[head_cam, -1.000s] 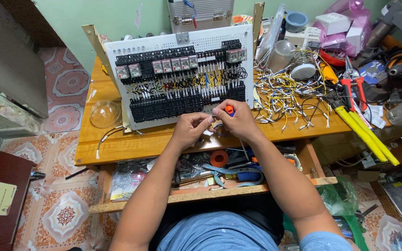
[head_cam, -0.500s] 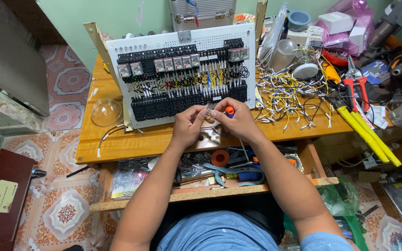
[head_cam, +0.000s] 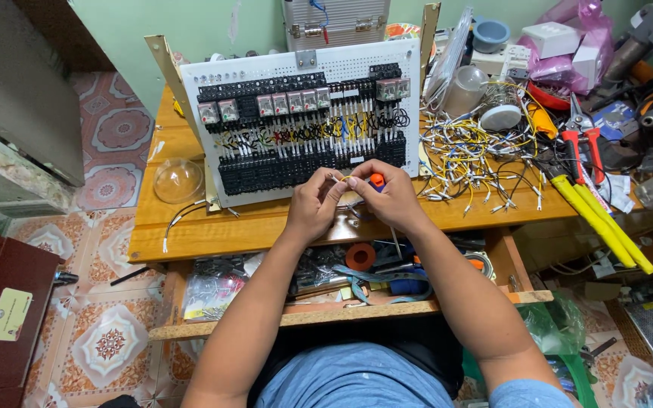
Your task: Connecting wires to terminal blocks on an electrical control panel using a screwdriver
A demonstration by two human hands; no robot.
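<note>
I am pinching a thin wire (head_cam: 339,178) in my left hand (head_cam: 313,202) fingers; my right hand (head_cam: 392,198) is gripping an orange-handled screwdriver (head_cam: 376,180), the relay board (head_cam: 304,121) just beyond both.

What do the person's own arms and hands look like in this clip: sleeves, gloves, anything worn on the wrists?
Both arms are bare from the wrists to above the elbows. The left hand and right hand wear no gloves, and no watch, ring or band shows. A light blue short sleeve edges the right upper arm, matching the blue shirt below.

Bare forearms, light blue short-sleeved shirt, no gloves
</note>
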